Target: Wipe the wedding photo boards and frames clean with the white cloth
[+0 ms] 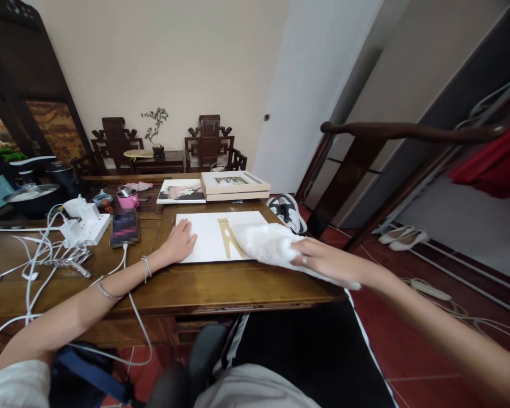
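Note:
A flat white board with a tan long-legged figure on it lies near the front edge of the wooden table. My left hand rests flat on the board's left end, its fingers spread and holding nothing. On the right, my right hand grips a fluffy white cloth. The cloth covers the right part of the board and hangs toward the table's right edge. Some fingers of my right hand are hidden by the cloth.
Behind the board lie a picture print and a framed box. To the left are a phone, a pink mug, a power strip, tangled cables and a pot. A wooden chair stands at the right.

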The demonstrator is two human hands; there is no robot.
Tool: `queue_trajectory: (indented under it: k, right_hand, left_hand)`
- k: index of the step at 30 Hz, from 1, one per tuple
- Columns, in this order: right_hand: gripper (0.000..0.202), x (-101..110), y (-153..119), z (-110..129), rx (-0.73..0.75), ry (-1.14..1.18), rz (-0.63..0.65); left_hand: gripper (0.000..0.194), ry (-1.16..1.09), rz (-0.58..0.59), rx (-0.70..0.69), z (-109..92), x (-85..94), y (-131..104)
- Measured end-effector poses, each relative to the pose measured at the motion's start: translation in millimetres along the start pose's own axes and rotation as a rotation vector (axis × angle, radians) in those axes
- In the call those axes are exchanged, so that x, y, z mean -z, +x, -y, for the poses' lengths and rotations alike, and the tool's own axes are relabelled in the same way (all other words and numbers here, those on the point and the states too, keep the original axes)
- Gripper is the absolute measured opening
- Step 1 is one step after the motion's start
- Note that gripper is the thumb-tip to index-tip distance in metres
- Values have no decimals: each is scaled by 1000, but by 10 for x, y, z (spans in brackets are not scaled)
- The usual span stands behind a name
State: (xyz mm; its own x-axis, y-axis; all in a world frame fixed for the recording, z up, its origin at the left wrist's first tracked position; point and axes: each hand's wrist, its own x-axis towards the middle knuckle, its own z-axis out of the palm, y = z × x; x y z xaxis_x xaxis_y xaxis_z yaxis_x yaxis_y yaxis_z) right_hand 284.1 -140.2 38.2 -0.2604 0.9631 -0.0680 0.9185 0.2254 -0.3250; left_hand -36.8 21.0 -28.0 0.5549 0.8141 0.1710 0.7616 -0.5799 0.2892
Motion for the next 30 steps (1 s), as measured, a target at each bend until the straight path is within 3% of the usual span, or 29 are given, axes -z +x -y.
queue_trajectory:
  k: [7,10,14,20,23,26,30]
  right_hand:
    - [36,-18,1165,5,-66,-68,-167]
    - [40,-83,1437,107,-114,-64,-219]
    - [39,-207,1311,333,-79,-62,-236]
    - [32,-425,511,714,81,-25,-160]
    - [29,-446,308,807,167,20,-109]
    - [29,-402,455,792,201,42,-93]
    - [33,-308,1037,711,153,-23,-129]
  left_hand:
    - [54,16,5,-16,26,3,-3]
    - [54,5,8,-33,62,-14,7]
    - [54,-8,-1,-47,91,-47,21]
    - [55,-41,-6,11,43,-45,8]
    - [56,-38,6,14,23,-27,1]
    - [55,-21,16,-1,34,-24,4]
    - [54,-37,-2,-30,77,-45,15]
